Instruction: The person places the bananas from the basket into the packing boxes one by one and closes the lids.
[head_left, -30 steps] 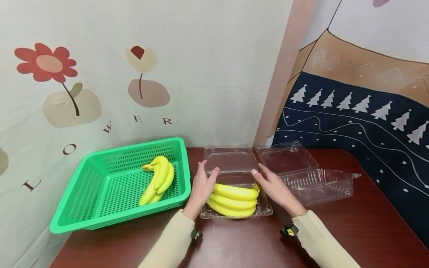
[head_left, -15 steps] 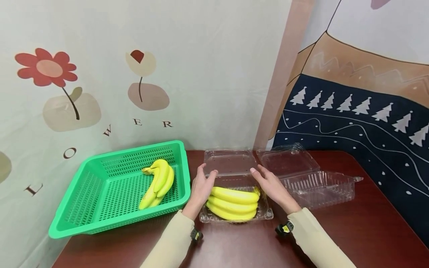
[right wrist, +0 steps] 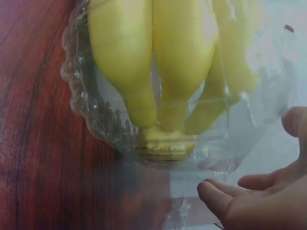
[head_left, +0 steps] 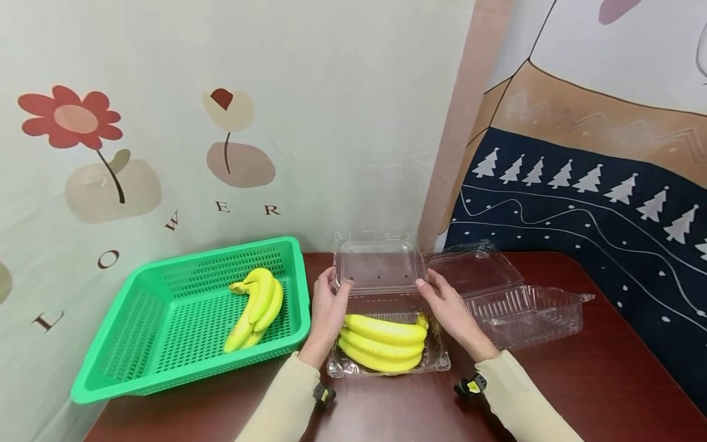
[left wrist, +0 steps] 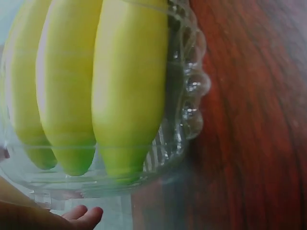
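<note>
A bunch of bananas [head_left: 383, 344] lies in a clear plastic clamshell box [head_left: 386, 371] in front of me, its stem end to the right. The box's hinged lid [head_left: 378, 261] is lifted at the back and tilted. My left hand [head_left: 328, 307] holds the lid's left side, thumb in front. On the right side, my right hand [head_left: 450, 307] grips it likewise, thumb at the corner. Through the clear wall, the left wrist view shows the banana tips [left wrist: 127, 163], with fingertips [left wrist: 88, 218] below. In the right wrist view, the stem [right wrist: 168, 143] sits near my fingers [right wrist: 216, 194].
To the left stands a green plastic basket [head_left: 190, 368] with another bunch of bananas [head_left: 256, 310] inside. A second clear clamshell box [head_left: 530, 316] lies open at the right, its lid [head_left: 475, 270] leaning back. A printed curtain [head_left: 353, 123] hangs behind the brown table [head_left: 596, 374].
The lid lay back flat; its far edge has risen and it now tilts up between my hands. Both hands have closed in from beside it onto its sides.
</note>
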`<state>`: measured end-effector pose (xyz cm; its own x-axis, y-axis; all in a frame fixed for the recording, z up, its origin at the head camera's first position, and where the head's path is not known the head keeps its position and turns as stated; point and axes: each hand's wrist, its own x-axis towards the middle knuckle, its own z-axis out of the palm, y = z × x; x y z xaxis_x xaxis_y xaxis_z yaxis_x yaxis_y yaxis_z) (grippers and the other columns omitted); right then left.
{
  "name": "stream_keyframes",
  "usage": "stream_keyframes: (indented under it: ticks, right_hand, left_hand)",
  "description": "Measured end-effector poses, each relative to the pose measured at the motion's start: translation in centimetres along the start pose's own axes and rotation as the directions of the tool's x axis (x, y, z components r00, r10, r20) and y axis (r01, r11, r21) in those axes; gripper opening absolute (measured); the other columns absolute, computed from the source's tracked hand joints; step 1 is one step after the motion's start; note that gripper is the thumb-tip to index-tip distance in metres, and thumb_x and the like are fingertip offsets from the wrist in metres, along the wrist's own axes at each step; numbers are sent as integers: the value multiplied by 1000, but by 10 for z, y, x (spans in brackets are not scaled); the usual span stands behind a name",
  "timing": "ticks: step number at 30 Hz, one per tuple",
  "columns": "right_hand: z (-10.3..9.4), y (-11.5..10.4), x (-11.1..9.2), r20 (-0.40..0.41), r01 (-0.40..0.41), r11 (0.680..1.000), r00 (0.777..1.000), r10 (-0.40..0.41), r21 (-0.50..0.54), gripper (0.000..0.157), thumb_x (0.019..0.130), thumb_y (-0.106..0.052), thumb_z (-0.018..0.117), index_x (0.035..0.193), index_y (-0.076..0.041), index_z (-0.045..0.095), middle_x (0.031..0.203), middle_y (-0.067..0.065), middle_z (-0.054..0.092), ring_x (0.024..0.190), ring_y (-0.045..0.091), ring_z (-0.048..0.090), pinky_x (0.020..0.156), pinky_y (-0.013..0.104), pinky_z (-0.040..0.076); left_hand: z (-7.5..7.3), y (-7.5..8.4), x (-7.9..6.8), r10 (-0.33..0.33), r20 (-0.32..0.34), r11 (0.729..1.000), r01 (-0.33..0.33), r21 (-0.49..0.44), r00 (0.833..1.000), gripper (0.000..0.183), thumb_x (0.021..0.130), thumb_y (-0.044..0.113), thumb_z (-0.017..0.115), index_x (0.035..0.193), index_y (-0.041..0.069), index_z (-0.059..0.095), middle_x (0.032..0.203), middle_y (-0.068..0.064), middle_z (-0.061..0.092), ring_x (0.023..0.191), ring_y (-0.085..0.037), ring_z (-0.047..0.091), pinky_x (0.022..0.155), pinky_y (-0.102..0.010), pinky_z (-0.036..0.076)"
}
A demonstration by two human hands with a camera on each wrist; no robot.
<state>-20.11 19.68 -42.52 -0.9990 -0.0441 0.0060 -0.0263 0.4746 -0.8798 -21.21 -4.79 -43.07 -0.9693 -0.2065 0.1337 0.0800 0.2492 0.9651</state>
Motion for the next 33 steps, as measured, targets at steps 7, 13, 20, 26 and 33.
stream_keyframes:
  ticks: [7,13,20,26,33]
  right_hand:
    - [3,1,2,-49,-9,997,999,12,71,76,107,-43,53,163,0,23,161,26,36,147,40,39,118,54,35]
    - [3,1,-1,-98,15,998,995,-9,59,73,107,-38,55,162,1,27,152,26,45,141,42,47,115,55,39]
    - [1,-1,-2,-128,29,1000,991,-27,12,71,106,-36,56,161,0,30,140,21,52,134,38,55,107,51,46]
    - [1,0,-6,-136,27,1000,990,-25,9,65,106,-32,57,159,-1,36,137,19,52,131,36,57,101,48,50]
    - [-1,-3,-8,-119,45,995,992,-35,85,61,106,-29,57,157,-2,38,151,23,48,139,39,50,114,55,40]
  left_hand:
    - [0,8,3,-25,-43,998,22,-57,999,66,97,23,62,154,-2,40,145,-20,42,135,-35,50,112,-49,43]
    - [-3,9,4,-23,-43,999,21,-37,999,71,98,23,61,158,-4,34,138,-19,43,127,-34,54,110,-49,44]
    - [-2,10,3,-11,-40,998,8,-67,999,67,98,21,60,156,-5,38,137,-19,42,128,-31,50,112,-47,40]
    - [-1,9,0,-4,-23,997,3,-76,1000,63,98,18,61,154,-4,42,140,-20,42,135,-34,48,116,-48,38]
    - [-2,9,-1,58,-38,997,-60,-54,998,60,98,16,62,152,-2,43,141,-22,45,132,-38,49,115,-54,38]
